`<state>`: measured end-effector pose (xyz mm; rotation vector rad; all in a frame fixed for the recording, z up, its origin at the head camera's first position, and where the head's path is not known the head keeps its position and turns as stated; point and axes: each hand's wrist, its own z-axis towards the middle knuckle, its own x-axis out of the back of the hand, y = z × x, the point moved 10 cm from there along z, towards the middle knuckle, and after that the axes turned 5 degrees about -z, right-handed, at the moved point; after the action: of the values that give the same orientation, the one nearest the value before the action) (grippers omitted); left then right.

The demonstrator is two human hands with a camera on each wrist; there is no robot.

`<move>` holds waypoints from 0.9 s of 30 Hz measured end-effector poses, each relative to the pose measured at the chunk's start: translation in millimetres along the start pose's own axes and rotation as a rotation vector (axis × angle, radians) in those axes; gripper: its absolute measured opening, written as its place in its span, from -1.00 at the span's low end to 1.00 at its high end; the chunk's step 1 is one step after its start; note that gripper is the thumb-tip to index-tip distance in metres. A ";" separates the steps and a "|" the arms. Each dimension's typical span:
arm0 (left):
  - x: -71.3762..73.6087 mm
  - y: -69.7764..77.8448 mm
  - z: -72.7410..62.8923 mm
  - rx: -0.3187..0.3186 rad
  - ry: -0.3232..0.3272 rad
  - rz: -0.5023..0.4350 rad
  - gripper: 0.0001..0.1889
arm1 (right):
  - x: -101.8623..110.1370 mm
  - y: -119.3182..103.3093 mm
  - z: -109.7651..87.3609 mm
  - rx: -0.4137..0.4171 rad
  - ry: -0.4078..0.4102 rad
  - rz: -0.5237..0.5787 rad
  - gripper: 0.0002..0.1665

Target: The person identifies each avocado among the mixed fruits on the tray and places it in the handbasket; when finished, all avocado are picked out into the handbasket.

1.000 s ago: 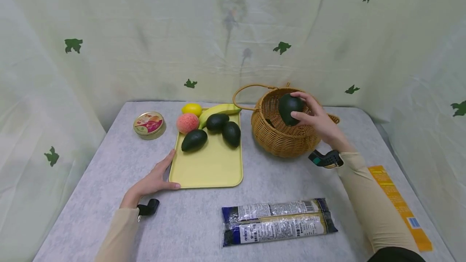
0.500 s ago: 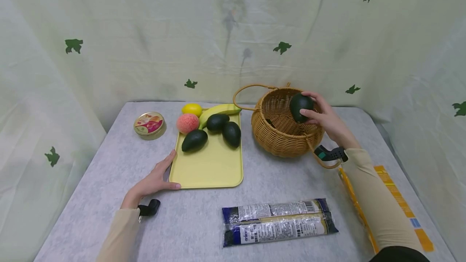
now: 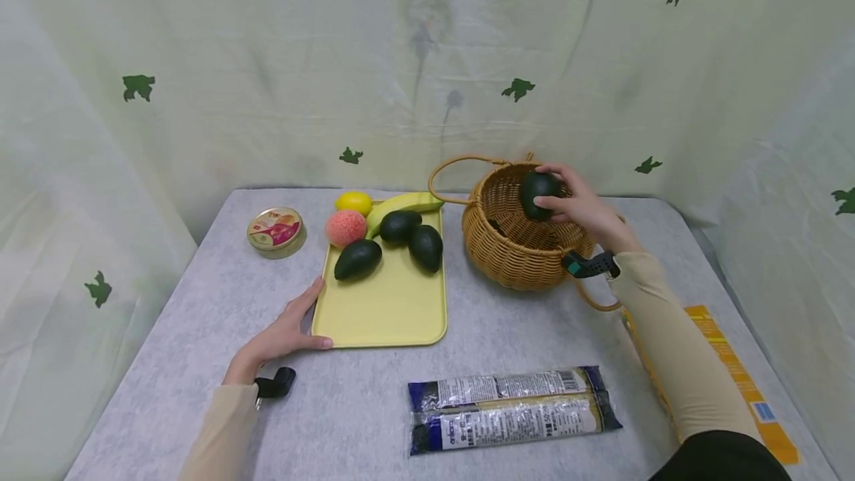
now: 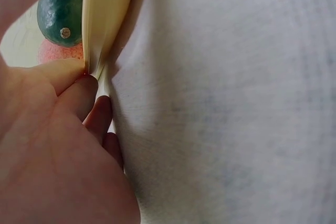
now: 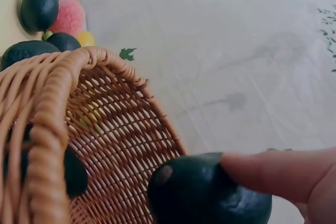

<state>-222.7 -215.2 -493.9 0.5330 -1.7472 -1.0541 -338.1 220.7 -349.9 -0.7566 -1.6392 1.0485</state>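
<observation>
So the right hand (image 3: pixel 582 212) has its thumb and fingers curled around a dark green avocado (image 3: pixel 538 196) right at the mouth of the wicker basket (image 3: pixel 510 264); can't tell if it's above or below the rim. There's another dark fruit (image 5: pixel 75 172) inside the basket. Left hand (image 3: pixel 283 330) is spread pretty wide, thumb and fingertips just touching the corner of the yellow tray (image 3: pixel 381 318), which has three more avocados (image 3: pixel 358 259) and a banana (image 3: pixel 413 203) on it.
</observation>
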 end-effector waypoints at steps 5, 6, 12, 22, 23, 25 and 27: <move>-1.5 -2.8 -0.7 0.014 0.002 -0.004 0.19 | -6.8 0.2 12.0 -0.036 -0.010 0.008 -0.31; -1.9 -3.9 -0.9 0.020 0.003 -0.005 0.19 | -8.6 0.4 14.3 -0.043 -0.012 0.011 -0.32; -2.6 -7.0 -1.4 0.033 0.006 -0.023 0.19 | -17.3 5.5 26.0 -0.094 -0.021 -0.002 -0.30; -2.1 -5.2 -0.1 0.011 0.006 -0.009 0.19 | -22.3 9.1 29.0 -0.117 -0.032 -0.063 -0.35; -1.9 -4.7 -0.2 0.010 0.007 -0.012 0.19 | -22.5 8.3 28.0 -0.108 -0.038 -0.073 -0.37; -1.4 -4.7 0.0 0.010 0.007 -0.011 0.19 | -22.7 6.3 25.4 -0.087 -0.051 -0.088 -0.40; -1.0 -5.6 0.0 0.018 0.007 -0.011 0.19 | -22.7 4.0 21.8 -0.071 -0.063 -0.095 -0.40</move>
<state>-222.9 -217.4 -499.1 0.5578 -1.7507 -1.0439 -352.2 196.8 -365.4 -0.6913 -1.7561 0.9601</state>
